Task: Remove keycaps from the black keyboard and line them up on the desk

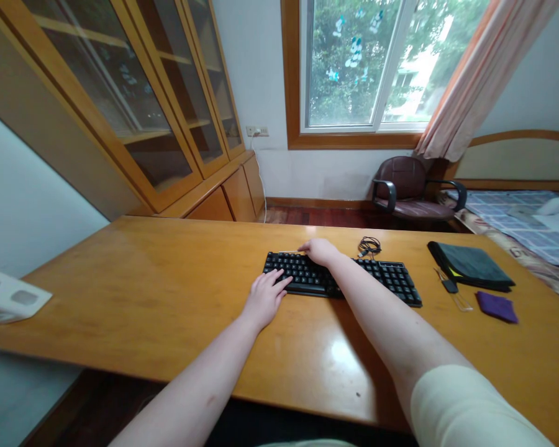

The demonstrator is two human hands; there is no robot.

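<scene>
A black keyboard (pixel 391 279) lies on the wooden desk (pixel 158 292). My left hand (pixel 265 297) rests at the keyboard's near left corner, fingers stretched out onto its front edge. My right hand (pixel 319 250) reaches across the keyboard and lies on its far edge near the left end, fingers curled over the top rim. My right forearm crosses over the middle keys and hides them. A coiled black cable (pixel 369 246) lies just behind the keyboard.
To the right lie a dark folded pouch (pixel 470 266), a small purple cloth (pixel 496 307) and a thin tool with a black handle (pixel 449 285). A white object (pixel 9 297) juts in at the left edge. A brown armchair (pixel 412 189), glass-door cabinet (pixel 158 105) and bed (pixel 526 217) stand beyond.
</scene>
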